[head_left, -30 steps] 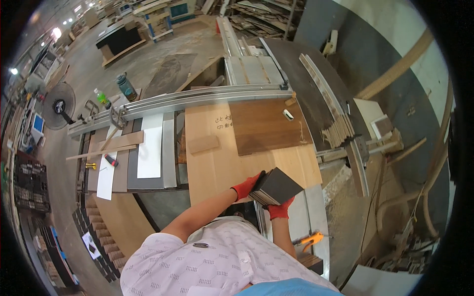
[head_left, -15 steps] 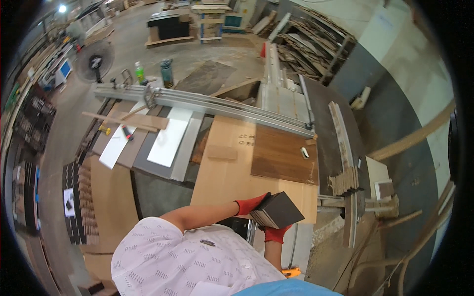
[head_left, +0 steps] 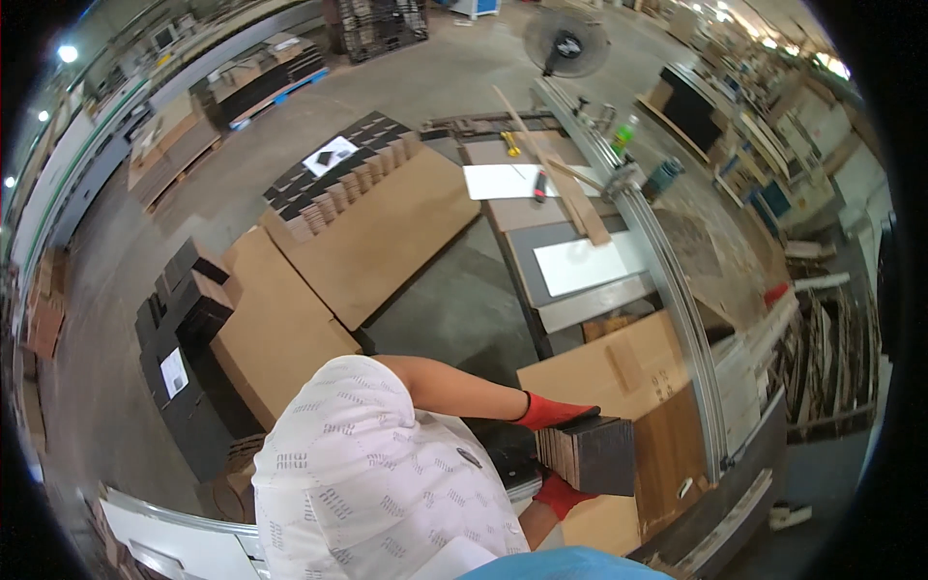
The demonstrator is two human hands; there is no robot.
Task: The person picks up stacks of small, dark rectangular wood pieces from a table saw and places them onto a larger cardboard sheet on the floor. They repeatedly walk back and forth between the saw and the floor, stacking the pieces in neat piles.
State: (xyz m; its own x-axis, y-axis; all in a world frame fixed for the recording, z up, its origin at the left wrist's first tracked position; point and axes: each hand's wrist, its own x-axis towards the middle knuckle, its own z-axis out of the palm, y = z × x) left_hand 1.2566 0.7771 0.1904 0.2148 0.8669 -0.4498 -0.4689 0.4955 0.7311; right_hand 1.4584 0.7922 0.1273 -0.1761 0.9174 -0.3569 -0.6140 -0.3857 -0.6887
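Note:
A stack of small dark-faced boards (head_left: 601, 454) with brown edges sits between my two hands, beside the saw bench. My left hand (head_left: 553, 413), in a red glove with dark fingertips, grips the stack along its upper side. Gripping its lower side is my right hand (head_left: 561, 496), also red-gloved; the stack hides part of its fingers. Beneath and beyond the stack lie a light wood panel (head_left: 565, 379) and a brown wood-grain panel (head_left: 672, 454).
Left of me, large brown sheets (head_left: 387, 237) carry rows of dark board stacks (head_left: 372, 145); further dark stacks (head_left: 198, 406) stand nearer. A long metal fence (head_left: 667, 280) crosses the bench beside white panels (head_left: 590, 263) and a red-handled tool (head_left: 539, 186). A fan (head_left: 565, 45) stands at the far end.
My view has turned left, bringing the board stacks on the brown sheets more fully into sight. Both hands still hold the same stack, now turned to a different angle.

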